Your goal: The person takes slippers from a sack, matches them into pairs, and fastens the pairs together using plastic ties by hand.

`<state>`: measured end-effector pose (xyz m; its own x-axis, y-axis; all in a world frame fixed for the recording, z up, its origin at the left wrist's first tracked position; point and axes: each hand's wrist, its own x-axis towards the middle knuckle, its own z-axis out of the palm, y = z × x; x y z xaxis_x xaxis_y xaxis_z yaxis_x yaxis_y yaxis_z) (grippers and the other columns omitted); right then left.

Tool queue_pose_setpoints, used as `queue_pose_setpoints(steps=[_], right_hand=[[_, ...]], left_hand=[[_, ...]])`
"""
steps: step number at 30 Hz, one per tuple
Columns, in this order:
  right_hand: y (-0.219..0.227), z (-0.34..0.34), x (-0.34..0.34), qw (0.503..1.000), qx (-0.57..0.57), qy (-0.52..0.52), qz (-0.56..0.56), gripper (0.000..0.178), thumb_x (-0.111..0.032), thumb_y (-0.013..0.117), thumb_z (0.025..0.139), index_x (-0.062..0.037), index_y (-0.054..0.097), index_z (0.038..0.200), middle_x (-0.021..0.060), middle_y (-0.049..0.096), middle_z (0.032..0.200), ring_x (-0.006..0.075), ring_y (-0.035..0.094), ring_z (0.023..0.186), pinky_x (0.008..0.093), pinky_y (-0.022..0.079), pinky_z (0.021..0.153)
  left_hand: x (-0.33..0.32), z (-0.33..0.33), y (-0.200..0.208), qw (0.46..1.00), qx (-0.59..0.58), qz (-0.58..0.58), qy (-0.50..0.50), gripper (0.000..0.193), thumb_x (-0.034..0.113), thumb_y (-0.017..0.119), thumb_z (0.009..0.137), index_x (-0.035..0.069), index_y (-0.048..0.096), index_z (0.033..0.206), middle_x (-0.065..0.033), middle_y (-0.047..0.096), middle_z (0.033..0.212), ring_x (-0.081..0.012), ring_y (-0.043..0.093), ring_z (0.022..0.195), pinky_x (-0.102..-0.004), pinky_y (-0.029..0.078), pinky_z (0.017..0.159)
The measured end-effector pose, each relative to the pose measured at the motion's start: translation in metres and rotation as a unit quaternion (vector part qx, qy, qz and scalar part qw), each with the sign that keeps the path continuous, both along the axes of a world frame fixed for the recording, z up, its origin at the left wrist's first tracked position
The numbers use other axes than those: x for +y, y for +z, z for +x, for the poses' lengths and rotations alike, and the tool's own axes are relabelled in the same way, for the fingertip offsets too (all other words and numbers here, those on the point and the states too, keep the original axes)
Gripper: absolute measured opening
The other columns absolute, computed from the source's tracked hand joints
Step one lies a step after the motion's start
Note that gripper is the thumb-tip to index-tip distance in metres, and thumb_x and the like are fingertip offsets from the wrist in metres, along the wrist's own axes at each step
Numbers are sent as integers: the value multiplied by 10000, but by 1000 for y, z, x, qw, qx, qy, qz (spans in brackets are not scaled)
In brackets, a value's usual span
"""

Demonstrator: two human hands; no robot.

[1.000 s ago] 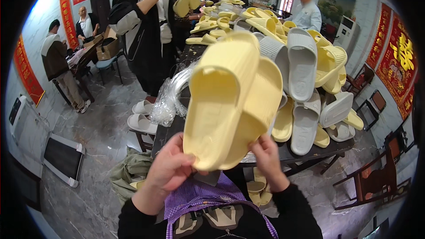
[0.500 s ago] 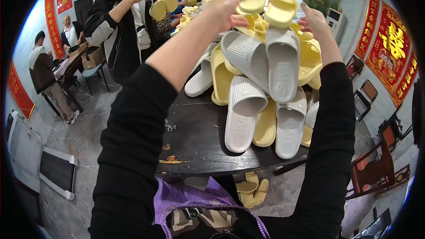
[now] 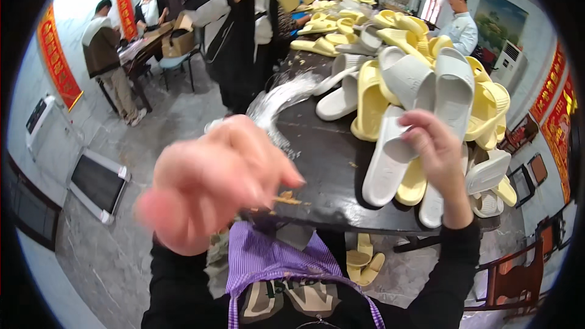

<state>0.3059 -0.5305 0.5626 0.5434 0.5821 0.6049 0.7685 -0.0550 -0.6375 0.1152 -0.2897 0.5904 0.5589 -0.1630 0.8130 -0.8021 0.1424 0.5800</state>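
Note:
My left hand (image 3: 219, 183) is large and blurred in front of the near left table edge, its fingers loosely bent, with nothing visible in it. My right hand (image 3: 437, 151) is over the front of the slipper pile, half curled, thumb and forefinger apart. Its fingertips overlap the strap of a white slipper (image 3: 385, 173); whether they touch it I cannot tell. Beside this slipper are a yellow slipper (image 3: 412, 184) and, higher up, another white slipper (image 3: 456, 88). A grey-white slipper (image 3: 407, 79) lies tilted on the pile, next to a yellow one (image 3: 369, 100).
The dark table (image 3: 317, 146) carries a bundle of clear plastic strands (image 3: 277, 106) and orange-brown scraps (image 3: 286, 198). More yellow slippers (image 3: 365, 268) lie on the floor beneath. A person in a black and white jacket (image 3: 234, 42) stands across on the left, holding yellow slippers. Wooden chairs (image 3: 515, 274) stand right.
Both hands have drawn back from the top of the pile toward me. The two blurred yellow slippers near them are out of my hands. The view has shifted left.

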Motion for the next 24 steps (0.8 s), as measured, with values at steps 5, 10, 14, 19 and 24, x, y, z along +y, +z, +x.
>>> queue_pose_setpoints(steps=[5, 10, 14, 19, 24], right_hand=[[-25, -82, 63, 982, -52, 172, -65, 247, -54, 601, 796, -26, 570, 1039, 66, 614, 899, 188, 571, 785, 290, 432, 757], [-50, -110, 85, 978, -1, 187, -93, 245, -48, 600, 789, -32, 575, 1032, 70, 615, 902, 198, 566, 804, 300, 427, 762], [-62, -114, 102, 975, 25, 196, -103, 244, -44, 599, 783, -36, 579, 1026, 73, 615, 905, 206, 562, 819, 307, 423, 766], [-61, -103, 110, 973, 27, 205, -100, 220, -40, 579, 800, -30, 586, 1020, 73, 620, 933, 197, 567, 834, 291, 443, 756], [-63, -107, 121, 969, 77, 223, -77, 201, -39, 551, 828, -5, 579, 1025, 77, 617, 970, 156, 572, 823, 260, 447, 753]], left_hand=[[-24, -43, 28, 991, 16, -34, -126, 418, 444, 307, 938, 198, 561, 716, -14, 452, 795, -143, 475, 725, -334, 431, 758], [-1, -62, 6, 994, 37, -38, -99, 412, 436, 322, 937, 188, 559, 710, -13, 452, 796, -138, 472, 714, -324, 428, 751], [13, -76, -2, 996, 44, -10, -82, 407, 428, 336, 935, 178, 557, 704, -12, 452, 798, -132, 470, 702, -313, 424, 744], [26, -81, -6, 993, 36, 51, -96, 401, 419, 354, 933, 165, 555, 696, -10, 452, 799, -125, 467, 687, -300, 419, 735], [46, -94, -7, 989, 32, 119, -81, 396, 409, 372, 930, 153, 553, 688, -9, 452, 801, -118, 465, 672, -287, 415, 726]])
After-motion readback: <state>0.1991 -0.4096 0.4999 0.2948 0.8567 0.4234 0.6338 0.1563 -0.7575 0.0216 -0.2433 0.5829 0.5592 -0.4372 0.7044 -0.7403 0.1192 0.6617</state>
